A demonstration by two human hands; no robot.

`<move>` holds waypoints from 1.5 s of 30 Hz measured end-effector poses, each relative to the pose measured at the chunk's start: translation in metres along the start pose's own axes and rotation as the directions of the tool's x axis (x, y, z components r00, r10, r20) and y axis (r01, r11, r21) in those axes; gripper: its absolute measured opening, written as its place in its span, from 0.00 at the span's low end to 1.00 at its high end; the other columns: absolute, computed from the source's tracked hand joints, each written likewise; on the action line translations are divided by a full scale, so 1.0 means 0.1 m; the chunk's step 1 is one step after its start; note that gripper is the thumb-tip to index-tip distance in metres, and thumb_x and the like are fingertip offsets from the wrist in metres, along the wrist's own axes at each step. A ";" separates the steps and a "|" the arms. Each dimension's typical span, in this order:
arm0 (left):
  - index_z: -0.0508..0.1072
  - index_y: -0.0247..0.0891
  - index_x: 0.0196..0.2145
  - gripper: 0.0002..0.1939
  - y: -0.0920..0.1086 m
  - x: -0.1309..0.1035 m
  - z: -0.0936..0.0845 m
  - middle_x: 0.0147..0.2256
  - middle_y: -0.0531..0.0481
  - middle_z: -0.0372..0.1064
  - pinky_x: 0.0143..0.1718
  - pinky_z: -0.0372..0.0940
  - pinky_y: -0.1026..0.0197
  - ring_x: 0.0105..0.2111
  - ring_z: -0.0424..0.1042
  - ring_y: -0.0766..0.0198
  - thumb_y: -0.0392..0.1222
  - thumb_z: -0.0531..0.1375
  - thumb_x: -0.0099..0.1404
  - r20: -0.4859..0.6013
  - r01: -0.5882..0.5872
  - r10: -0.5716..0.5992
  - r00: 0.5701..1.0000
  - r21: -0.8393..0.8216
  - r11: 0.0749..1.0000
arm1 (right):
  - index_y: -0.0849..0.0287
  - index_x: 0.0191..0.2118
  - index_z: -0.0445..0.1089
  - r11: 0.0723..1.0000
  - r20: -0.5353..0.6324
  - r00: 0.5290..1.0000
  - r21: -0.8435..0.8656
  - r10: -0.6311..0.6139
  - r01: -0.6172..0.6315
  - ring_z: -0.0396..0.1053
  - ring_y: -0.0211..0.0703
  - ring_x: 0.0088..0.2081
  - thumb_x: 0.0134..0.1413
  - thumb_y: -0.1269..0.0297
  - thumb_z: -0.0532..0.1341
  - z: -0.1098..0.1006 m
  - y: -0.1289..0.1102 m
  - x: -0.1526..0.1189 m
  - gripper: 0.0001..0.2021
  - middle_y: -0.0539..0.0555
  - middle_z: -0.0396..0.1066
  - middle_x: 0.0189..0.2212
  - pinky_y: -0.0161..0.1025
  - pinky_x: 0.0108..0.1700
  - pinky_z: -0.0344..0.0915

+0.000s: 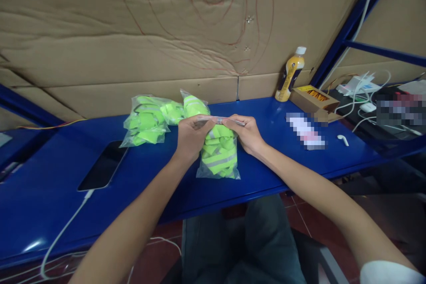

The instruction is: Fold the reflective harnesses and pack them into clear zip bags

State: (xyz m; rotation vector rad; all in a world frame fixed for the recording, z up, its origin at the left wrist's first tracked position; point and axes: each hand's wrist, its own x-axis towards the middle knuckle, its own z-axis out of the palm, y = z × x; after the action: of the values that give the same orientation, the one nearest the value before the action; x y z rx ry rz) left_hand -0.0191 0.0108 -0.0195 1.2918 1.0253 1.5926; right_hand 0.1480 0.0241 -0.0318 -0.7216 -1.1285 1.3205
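A clear plastic bag (219,155) of folded neon-yellow fabric with silver reflective stripes lies near the table's front edge. My left hand (193,135) pinches the left part of its top edge, thumb on top. My right hand (248,133) grips the same edge on the right, its thumb close to the other thumb. Whether the bag's mouth is sealed cannot be made out. Just behind my hands sit more bags of the same fabric: a filled bag (146,120) at the left and another bag (195,104) leaning toward the cardboard wall.
On the blue table (159,186) a smartphone (103,166) lies at left, its white cable (66,226) hanging over the front. Toward the right are a yellow drink bottle (291,73), an open cardboard box (314,100), a blurred packet (305,131), a white earbud (342,140) and tangled cables.
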 end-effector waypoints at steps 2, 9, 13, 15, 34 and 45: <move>0.85 0.38 0.31 0.08 -0.02 0.01 -0.02 0.31 0.48 0.82 0.34 0.71 0.63 0.29 0.77 0.63 0.44 0.76 0.56 -0.033 -0.065 0.067 0.997 0.054 0.996 | 0.52 0.30 0.85 0.999 0.002 0.999 0.024 0.049 -0.049 0.70 0.41 0.34 0.42 0.52 0.79 0.00 0.01 0.00 0.12 0.50 0.78 0.31 0.42 0.41 0.65; 0.85 0.36 0.32 0.13 -0.01 0.02 -0.03 0.32 0.46 0.82 0.32 0.72 0.62 0.29 0.77 0.62 0.46 0.78 0.52 0.016 0.101 -0.100 0.995 -0.057 0.993 | 0.53 0.27 0.83 0.998 -0.022 0.999 -0.039 -0.042 0.041 0.67 0.40 0.33 0.41 0.50 0.80 -0.01 -0.03 0.00 0.14 0.49 0.75 0.30 0.41 0.38 0.62; 0.85 0.36 0.31 0.13 0.02 0.04 -0.04 0.30 0.48 0.80 0.31 0.70 0.64 0.28 0.75 0.63 0.45 0.79 0.50 -0.032 0.050 -0.051 0.998 -0.037 0.998 | 0.54 0.29 0.83 0.999 -0.020 0.999 0.021 0.046 -0.045 0.67 0.39 0.31 0.40 0.50 0.80 0.00 -0.01 0.00 0.15 0.50 0.77 0.27 0.40 0.37 0.61; 0.85 0.36 0.31 0.14 0.01 0.05 -0.05 0.29 0.48 0.80 0.30 0.69 0.64 0.28 0.75 0.63 0.45 0.80 0.50 -0.048 0.052 -0.055 0.997 -0.047 0.998 | 0.55 0.28 0.83 0.999 -0.038 0.999 0.017 0.038 -0.037 0.67 0.39 0.30 0.41 0.50 0.80 0.00 0.00 0.00 0.15 0.50 0.77 0.27 0.40 0.37 0.61; 0.82 0.36 0.26 0.24 -0.02 0.14 -0.11 0.22 0.53 0.63 0.26 0.58 0.63 0.23 0.57 0.70 0.62 0.77 0.53 0.061 0.051 -0.046 0.997 -0.092 0.994 | 0.51 0.34 0.85 0.998 -0.009 1.000 0.054 0.024 -0.024 0.76 0.48 0.39 0.43 0.41 0.78 -0.09 -0.02 0.07 0.20 0.53 0.83 0.35 0.45 0.47 0.70; 0.84 0.35 0.34 0.24 -0.03 0.16 -0.15 0.28 0.48 0.74 0.30 0.67 0.63 0.27 0.69 0.65 0.60 0.78 0.52 0.111 0.133 -0.125 0.986 -0.070 0.989 | 0.53 0.36 0.79 0.999 -0.062 0.997 -0.035 -0.037 0.035 0.72 0.44 0.35 0.54 0.35 0.71 -0.14 0.10 0.10 0.24 0.50 0.76 0.31 0.41 0.40 0.69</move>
State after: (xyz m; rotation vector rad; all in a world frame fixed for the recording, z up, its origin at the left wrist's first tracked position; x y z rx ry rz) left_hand -0.0354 0.0257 -0.0197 1.2198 0.9528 1.4367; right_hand 0.1561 0.0378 -0.0441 -0.7589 -1.1104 1.2427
